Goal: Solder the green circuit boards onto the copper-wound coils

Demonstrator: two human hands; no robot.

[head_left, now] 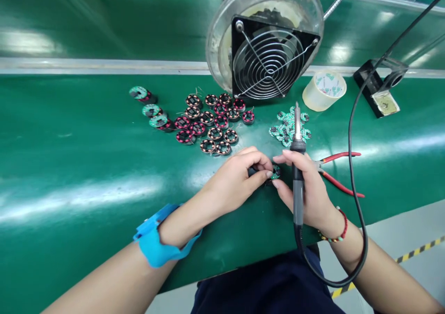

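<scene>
My left hand (239, 179) pinches a small ring-shaped green circuit board (276, 172) low over the table. Something dark beneath the board is mostly hidden by the fingers. My right hand (313, 193) has a soldering iron (298, 198) resting in it, tip pointing away from me, while its thumb and fingertips touch or nearly touch the board's right side. Just beyond the hands is a heap of loose green ring boards (288, 127). Several wound copper coil rings (215, 134), some red and some copper-coloured, lie to the left of that heap.
Red-handled pliers (339, 157) lie right of my right hand. A fan (271, 66) stands at the back, beside a tape roll (321, 93) and an iron stand (378, 89). The iron's black cable (352, 137) loops over my right forearm. Coils topped with green boards (160, 120) sit at left.
</scene>
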